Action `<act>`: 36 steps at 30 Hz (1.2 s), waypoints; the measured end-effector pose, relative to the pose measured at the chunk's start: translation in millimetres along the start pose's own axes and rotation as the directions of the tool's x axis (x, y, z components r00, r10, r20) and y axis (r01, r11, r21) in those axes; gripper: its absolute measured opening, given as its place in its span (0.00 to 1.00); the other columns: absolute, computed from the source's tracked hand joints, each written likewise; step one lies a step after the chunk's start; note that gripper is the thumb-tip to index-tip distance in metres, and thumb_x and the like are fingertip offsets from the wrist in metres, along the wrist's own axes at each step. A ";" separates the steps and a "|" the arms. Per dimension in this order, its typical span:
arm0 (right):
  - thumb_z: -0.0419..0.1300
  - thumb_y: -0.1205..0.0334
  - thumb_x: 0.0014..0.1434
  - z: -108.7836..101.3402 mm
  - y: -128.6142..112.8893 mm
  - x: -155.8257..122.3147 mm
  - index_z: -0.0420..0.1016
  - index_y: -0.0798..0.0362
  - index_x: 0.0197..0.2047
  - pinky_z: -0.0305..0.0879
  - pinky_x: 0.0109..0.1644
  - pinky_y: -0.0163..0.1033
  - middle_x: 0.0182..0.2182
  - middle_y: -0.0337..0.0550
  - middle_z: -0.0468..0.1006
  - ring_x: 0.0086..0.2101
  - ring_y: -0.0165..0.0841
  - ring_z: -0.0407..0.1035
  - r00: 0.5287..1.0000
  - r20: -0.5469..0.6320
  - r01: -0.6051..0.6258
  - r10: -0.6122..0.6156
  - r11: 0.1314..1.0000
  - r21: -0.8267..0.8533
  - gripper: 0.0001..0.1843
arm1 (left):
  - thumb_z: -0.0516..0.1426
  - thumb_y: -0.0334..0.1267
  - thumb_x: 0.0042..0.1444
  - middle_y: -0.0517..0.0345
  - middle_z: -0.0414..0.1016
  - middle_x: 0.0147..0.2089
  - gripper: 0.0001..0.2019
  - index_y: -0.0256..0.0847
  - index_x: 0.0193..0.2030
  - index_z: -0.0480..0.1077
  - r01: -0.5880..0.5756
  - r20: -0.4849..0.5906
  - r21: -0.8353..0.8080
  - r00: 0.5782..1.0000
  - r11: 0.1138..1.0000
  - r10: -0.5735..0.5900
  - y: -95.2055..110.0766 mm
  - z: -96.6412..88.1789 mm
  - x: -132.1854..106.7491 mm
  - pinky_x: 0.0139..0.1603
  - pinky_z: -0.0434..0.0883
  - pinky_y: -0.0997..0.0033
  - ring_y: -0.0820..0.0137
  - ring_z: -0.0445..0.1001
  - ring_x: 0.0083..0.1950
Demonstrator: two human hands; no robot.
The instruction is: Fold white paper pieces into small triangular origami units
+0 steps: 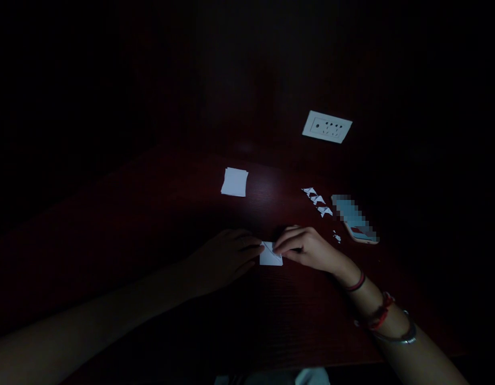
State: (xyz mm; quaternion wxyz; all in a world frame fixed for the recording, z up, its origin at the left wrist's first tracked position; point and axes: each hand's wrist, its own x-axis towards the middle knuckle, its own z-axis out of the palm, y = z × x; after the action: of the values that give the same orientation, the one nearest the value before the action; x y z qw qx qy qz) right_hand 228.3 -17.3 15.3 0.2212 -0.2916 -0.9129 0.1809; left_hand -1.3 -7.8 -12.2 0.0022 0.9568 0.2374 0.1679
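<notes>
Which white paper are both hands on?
The sheet between the left hand and right hand, with a slanting line across it. The stack lies farther off and the folded pieces by the phone, both untouched.

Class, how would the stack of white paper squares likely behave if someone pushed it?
The stack of white paper squares may slide apart, since its edges are misaligned. The sheets look thin, so they would probably bend easily. Lying flat, it seems unlikely to tip.

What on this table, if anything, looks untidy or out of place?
Tiny white bits lie loose beside the phone, apart from the row of folded pieces, perhaps scraps. The stack of white sheets looks askew: its edges do not line up. Much else is too dark to judge.
</notes>
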 end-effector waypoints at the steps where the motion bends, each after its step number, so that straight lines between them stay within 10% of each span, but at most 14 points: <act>1: 0.53 0.70 0.53 -0.6 -0.5 -0.1 0.74 0.55 0.34 0.63 0.42 0.36 0.32 0.43 0.75 0.35 0.29 0.67 1.000 0.018 0.003 -0.003 1.000 -0.002 0.09 | 0.47 0.37 0.57 0.60 0.63 0.52 0.15 0.45 0.52 0.59 0.002 -0.009 0.002 1.000 1.000 -0.002 0.6 -0.6 -0.1 0.52 0.56 0.63 0.67 0.57 0.53; 36: 0.52 0.76 0.51 -22.1 -32.6 -9.7 0.63 0.54 0.51 0.57 0.51 0.34 0.50 0.44 0.62 0.47 0.31 0.60 0.915 0.364 -0.188 0.176 0.982 -0.003 0.23 | 0.46 0.44 0.58 0.57 0.55 0.58 0.19 0.41 0.54 0.56 -0.083 0.035 0.099 0.996 0.992 0.079 6.0 -2.0 0.2 0.55 0.50 0.64 0.65 0.50 0.59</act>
State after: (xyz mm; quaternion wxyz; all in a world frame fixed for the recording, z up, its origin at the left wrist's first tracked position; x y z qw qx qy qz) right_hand 231.9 -43.7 45.9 0.0358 -0.3334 -0.9038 0.2659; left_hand 0.9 -13.1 -9.7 -0.0492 0.9670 0.2066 0.1408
